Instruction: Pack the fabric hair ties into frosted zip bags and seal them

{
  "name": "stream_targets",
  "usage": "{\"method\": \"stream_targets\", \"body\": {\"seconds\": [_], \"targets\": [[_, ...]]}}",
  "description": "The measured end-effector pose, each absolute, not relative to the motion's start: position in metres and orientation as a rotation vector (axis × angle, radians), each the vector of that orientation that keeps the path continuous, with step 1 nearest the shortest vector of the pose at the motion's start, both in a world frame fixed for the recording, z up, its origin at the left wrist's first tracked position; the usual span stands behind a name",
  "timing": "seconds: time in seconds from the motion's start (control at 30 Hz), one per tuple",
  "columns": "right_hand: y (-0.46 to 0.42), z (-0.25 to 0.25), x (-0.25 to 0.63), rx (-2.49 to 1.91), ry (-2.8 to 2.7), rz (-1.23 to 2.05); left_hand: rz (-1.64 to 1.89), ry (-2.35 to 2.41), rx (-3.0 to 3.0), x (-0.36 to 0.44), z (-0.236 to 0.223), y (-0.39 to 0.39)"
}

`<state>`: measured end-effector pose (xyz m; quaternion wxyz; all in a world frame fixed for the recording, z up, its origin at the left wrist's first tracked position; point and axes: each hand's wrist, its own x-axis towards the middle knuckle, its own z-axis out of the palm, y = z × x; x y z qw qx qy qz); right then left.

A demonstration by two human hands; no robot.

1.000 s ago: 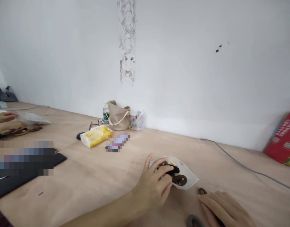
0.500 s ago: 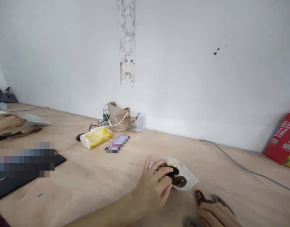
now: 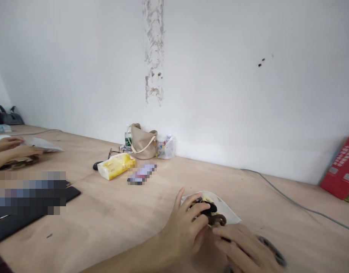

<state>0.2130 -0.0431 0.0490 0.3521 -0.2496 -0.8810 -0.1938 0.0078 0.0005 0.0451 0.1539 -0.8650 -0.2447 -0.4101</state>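
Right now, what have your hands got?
Left hand gripping dark coils in white pouch. Right hand open at pouch edge. Dark beaded strand beside it.

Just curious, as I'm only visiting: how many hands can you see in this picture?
4. The person's left hand and right hand are at a white pouch; a co-worker's upper hand and lower hand show at the far left.

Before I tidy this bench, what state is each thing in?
Left hand: curled on the dark rings.
Right hand: fingers extended at the near edge of the white pouch.
White pouch: lying flat, rings in it.
Beige handbag: upright against the wall.
Yellow packet: lying flat.
Red box: tilted against the wall.
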Motion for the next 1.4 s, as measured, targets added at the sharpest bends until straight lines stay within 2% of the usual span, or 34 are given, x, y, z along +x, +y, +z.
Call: {"method": "stream_targets", "body": {"seconds": [0.17,0.43,0.6,0.8,0.97,1.2,1.4], "targets": [[-0.027,0.037,0.195,-0.889,-2.311,-0.288,-1.109,-0.743,-2.478,0.005,0.044,0.002],[-0.026,0.030,0.200,-0.940,-2.181,-0.190,-1.175,-0.701,-2.496,0.008,0.045,0.000],[-0.021,0.032,0.197,-0.822,-1.980,-0.314,-1.111,-0.725,-2.486,0.008,0.046,-0.001],[-0.019,0.033,0.200,-0.951,-2.060,-0.564,-1.129,-0.685,-2.504,0.008,0.045,-0.002],[-0.018,0.032,0.202,-1.110,-2.130,-0.649,-1.152,-0.668,-2.510,0.009,0.045,-0.001],[-0.034,0.049,0.214,-1.001,-2.183,-0.701,-1.135,-0.685,-2.512,0.008,0.047,-0.002],[-0.044,0.018,0.266,-0.788,-2.193,-1.125,-1.137,-0.700,-2.502,0.009,0.044,-0.002]]}}
